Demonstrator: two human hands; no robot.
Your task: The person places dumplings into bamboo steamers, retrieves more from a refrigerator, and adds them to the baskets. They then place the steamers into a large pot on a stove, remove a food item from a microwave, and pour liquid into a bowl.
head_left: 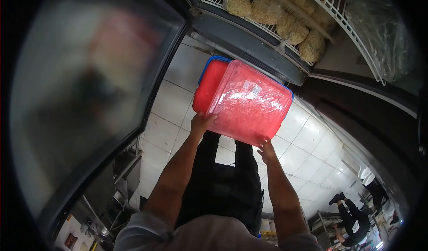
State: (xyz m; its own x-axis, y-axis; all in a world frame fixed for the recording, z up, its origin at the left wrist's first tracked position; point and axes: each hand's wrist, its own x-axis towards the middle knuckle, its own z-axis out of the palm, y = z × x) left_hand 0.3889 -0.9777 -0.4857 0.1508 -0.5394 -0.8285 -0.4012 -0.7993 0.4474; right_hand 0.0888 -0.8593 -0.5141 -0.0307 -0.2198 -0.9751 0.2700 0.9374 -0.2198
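Note:
A clear plastic lid (249,99) lies over a red container (208,88), shifted so that the container's left part shows uncovered. A blue rim shows along the far edge of the red container. My left hand (201,122) grips the near left corner of the lid, thumb on top. At the near right corner, my right hand (266,149) touches the lid's edge with its fingers apart. A small label (256,89) is visible on or through the lid.
An open glass door (98,81) stands on the left. Ahead, a fridge shelf (267,26) holds several bags of noodles (292,30). White floor tiles (167,97) lie below. Another person (354,224) in dark clothes is at the lower right, near a counter.

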